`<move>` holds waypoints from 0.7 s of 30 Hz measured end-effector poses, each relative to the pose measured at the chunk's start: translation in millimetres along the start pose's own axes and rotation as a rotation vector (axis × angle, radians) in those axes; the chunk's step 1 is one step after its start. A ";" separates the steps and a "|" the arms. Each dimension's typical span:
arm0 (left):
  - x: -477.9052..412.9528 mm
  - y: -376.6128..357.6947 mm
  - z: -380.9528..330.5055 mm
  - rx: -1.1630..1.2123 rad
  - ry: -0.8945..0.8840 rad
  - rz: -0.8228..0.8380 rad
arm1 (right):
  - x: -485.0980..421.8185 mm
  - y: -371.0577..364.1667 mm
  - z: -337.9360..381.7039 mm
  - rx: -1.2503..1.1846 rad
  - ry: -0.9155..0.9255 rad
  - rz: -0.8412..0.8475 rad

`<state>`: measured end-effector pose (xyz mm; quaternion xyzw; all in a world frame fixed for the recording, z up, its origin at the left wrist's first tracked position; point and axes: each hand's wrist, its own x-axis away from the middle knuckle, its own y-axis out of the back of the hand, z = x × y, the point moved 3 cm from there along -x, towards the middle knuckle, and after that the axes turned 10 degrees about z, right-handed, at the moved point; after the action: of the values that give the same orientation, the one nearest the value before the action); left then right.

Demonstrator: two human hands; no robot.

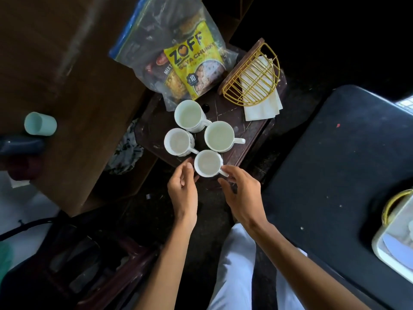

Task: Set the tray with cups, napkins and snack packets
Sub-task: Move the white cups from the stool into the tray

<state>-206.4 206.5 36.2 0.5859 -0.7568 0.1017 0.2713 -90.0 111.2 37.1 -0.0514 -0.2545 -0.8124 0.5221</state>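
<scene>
Four white cups sit on a dark brown tray [250,139], clustered toward its near-left part. The nearest cup [207,163] stands upright at the tray's near edge, handle pointing right toward the person. The left hand [183,186] is at that cup's left side, fingers curled loosely, thumb tip close to the rim — contact can't be confirmed, so whether it grips is unclear. The right hand [242,193] has its fingertips on or at the cup's handle, thumb spread below; looks like a light pinch but can't tell for sure.

Other cups, all upright and empty: left cup [178,141], rear cup [190,115], right cup [220,136] w/ handle pointing right. They stand just beside each other, nearly touching.

Beyond the cups, a clear zip bag [156,25] holds snack packets, incl. a yellow "ZOFF" packet [192,61] — the bag's lower end lies on the tray's far-left corner. On the far-right corner a yellow wire napkin holder [252,74] lies tilted w/ white napkins [261,108] sticking out beneath it.

A pale teal tumbler [40,124] lies on its side on the brown table [67,63], well apart from the tray.
</scene>
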 end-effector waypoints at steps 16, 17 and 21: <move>28.2 -13.0 -9.5 0.062 0.001 -0.002 | 25.3 13.8 -3.2 -0.069 0.102 -0.123; 34.9 -16.7 -12.3 0.056 -0.007 0.023 | 31.5 21.1 -3.3 -0.080 0.108 -0.145; 65.5 -41.4 -17.7 0.022 -0.039 0.161 | 64.8 61.1 -9.7 -0.092 0.101 -0.228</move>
<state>-173.2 148.3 78.8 0.5278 -0.8056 0.1198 0.2410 -64.0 33.6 73.3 -0.0050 -0.1946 -0.8788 0.4356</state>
